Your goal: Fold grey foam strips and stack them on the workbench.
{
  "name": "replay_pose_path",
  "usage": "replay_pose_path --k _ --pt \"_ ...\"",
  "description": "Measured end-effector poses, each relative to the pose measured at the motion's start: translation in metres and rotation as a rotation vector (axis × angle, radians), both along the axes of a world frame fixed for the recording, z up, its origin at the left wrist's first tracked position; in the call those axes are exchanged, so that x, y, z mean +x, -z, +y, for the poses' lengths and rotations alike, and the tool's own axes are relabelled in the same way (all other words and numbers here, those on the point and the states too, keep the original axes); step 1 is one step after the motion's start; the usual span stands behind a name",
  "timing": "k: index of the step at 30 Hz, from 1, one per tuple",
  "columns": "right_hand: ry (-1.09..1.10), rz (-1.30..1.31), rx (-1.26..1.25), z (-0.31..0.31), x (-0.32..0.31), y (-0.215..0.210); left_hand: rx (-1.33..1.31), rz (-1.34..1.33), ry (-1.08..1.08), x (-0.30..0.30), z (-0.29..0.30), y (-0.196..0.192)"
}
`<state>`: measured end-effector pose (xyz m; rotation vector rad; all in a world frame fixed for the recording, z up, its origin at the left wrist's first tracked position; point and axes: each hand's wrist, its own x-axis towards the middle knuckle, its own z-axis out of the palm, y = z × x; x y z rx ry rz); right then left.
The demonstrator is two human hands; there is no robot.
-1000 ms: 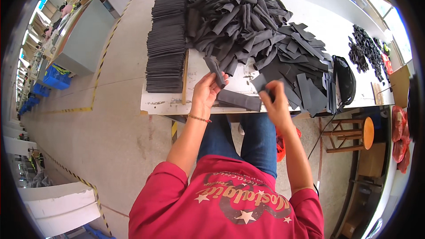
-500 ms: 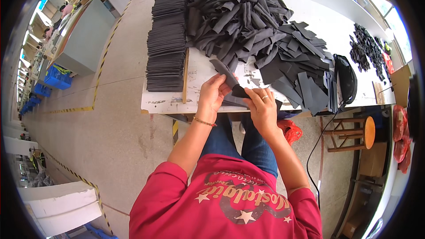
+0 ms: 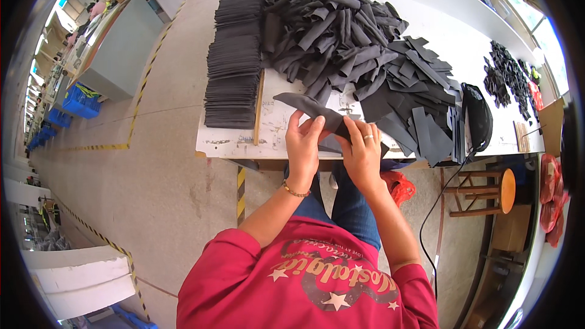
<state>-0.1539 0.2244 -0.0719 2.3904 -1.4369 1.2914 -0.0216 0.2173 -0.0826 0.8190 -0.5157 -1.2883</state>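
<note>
Near the frame's centre, the left hand (image 3: 303, 147) and right hand (image 3: 364, 155) keep a pinching grip on a curved, dark-grey strip (image 3: 306, 106) slanting lengthwise from upper left to lower right.

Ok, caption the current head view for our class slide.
Left hand and right hand hold a curved dark-grey fabric strip near a heaped dark-grey fabric pile.

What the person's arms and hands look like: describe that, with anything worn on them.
Short red sleeves cover the upper arms; the forearms are bare. Both hands are ungloved, with slim fingers. A thin beaded bracelet circles the left wrist, and a pale ring sits on a right-hand finger.
</note>
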Motion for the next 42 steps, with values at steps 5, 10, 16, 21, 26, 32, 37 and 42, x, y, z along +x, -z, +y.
replay_pose_path --k 5,10,16,21,26,32,37,42 --pt "-0.175 -0.161 0.176 0.013 0.017 0.002 -0.119 0.218 0.321 0.002 -0.011 0.003" --pt "-0.197 -0.138 0.214 0.011 0.007 0.011 -0.106 0.207 0.259 -0.013 -0.005 0.016" --pt "-0.178 -0.065 0.261 0.02 -0.008 0.003 -0.08 0.193 0.169 0.006 -0.006 0.008" --pt "-0.237 -0.108 0.264 0.017 -0.006 -0.007 -0.064 0.3 0.291 -0.024 0.005 0.014" --pt "-0.231 -0.056 0.357 0.021 -0.022 -0.009 -0.058 0.31 0.263 -0.016 0.0 0.021" --pt "-0.274 -0.113 0.249 0.016 -0.035 -0.006 -0.069 0.341 0.139 -0.001 -0.007 -0.01" --pt "-0.304 -0.184 0.243 0.01 -0.029 -0.007 -0.132 0.36 0.111 -0.016 -0.007 -0.003" --pt "-0.339 -0.211 0.232 0.007 -0.023 -0.003 -0.122 0.393 0.132 -0.023 0.0 0.002"
